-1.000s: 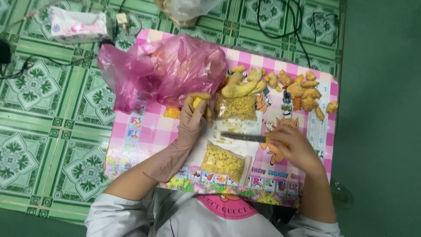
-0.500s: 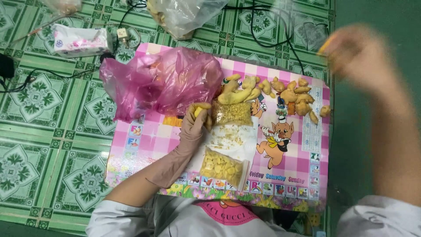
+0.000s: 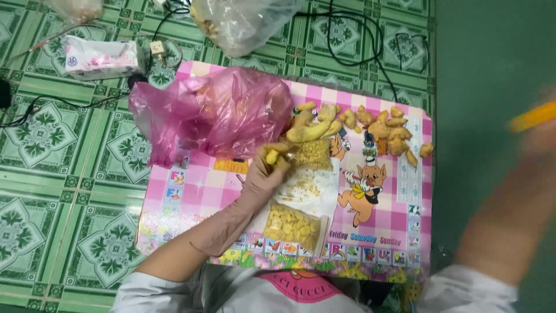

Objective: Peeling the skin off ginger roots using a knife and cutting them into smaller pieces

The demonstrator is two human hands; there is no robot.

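Left hand (image 3: pixel 267 174), in its tan glove, sits closed around a small yellow ginger piece (image 3: pixel 272 155), thumb and fingers pinched on it so that only the end pokes out toward the pink plastic bag (image 3: pixel 214 119). From where I watch, that piece lies right at the near edge of the chopped ginger heap (image 3: pixel 310 153) on the white cutting sheet (image 3: pixel 315 188), and its long axis seems to run up and to the left, though most of it is covered by the glove, so I hold that loosely. My right hand (image 3: pixel 538 136) is raised well off to the right, clear of the pink checked mat (image 3: pixel 191 197), blurred, and gripping something with a yellow-orange handle (image 3: pixel 533 117); I cannot make out the blade. So the left hand is far nearer to the work. Whole ginger roots (image 3: pixel 370 124) lie in a row just beyond the heap, and a clear packet of sliced ginger (image 3: pixel 292 225) rests beside the left wrist.
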